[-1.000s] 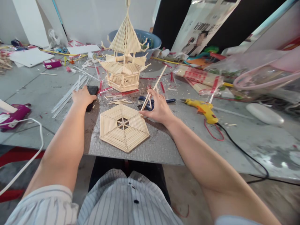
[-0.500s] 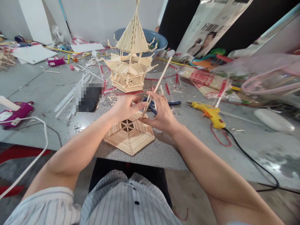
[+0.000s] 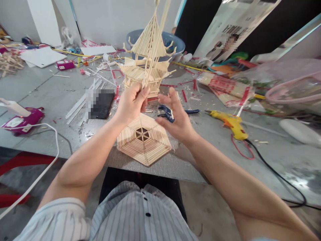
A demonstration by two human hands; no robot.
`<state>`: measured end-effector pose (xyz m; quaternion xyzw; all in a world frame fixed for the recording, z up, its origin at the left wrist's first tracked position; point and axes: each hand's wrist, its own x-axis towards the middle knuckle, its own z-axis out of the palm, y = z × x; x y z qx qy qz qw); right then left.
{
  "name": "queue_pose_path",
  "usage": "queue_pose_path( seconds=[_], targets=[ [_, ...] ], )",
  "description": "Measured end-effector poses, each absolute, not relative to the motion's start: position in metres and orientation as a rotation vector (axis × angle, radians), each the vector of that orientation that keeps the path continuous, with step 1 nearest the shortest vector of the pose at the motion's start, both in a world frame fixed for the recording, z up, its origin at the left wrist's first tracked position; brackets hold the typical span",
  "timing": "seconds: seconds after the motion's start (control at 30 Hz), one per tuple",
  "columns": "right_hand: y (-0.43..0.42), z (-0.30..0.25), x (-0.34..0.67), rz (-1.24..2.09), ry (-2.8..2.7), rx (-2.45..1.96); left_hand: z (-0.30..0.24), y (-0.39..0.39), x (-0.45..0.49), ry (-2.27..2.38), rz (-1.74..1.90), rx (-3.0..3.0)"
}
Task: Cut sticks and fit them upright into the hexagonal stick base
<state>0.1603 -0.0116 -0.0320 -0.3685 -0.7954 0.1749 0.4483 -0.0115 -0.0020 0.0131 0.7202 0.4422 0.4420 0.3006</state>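
Note:
My left hand (image 3: 131,102) is closed round a few long thin wooden sticks (image 3: 153,47), which point steeply up and to the right in front of the stick pagoda (image 3: 147,63). Close beside it, my right hand (image 3: 175,117) is open with fingers apart and nothing in it. Below both hands a flat hexagonal panel of sticks (image 3: 144,139) lies on a grey mat (image 3: 175,164). Blue-handled pliers (image 3: 167,112) lie just behind my right hand.
A yellow glue gun (image 3: 229,122) with a black cord lies to the right. A dark phone (image 3: 101,103) and loose white strips lie left of the mat. A pink glue gun (image 3: 22,118), a blue basin (image 3: 173,40), stick packets (image 3: 223,87) and scraps crowd the grey table.
The sticks passed from my right hand into my left, and now stand nearly upright. My right hand has opened. The view has shifted a little left and down.

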Motion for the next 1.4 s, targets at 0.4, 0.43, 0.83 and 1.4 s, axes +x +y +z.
queue_pose_path(
  seconds=[0.4,0.43,0.83,1.4],
  targets=[
    [-0.025,-0.044,0.152,0.924,-1.243,-0.862,0.006,-0.005,0.003,1.234,0.547,2.406],
    [-0.023,-0.046,0.155,0.910,-1.206,-0.872,0.008,0.001,-0.008,1.374,0.537,2.389],
    [-0.010,-0.055,0.168,1.027,-1.171,-0.942,-0.019,0.072,-0.121,2.545,0.121,1.852],
    [-0.015,-0.055,0.163,1.038,-1.175,-0.960,-0.017,0.081,-0.118,2.523,0.190,1.804]
  ],
)
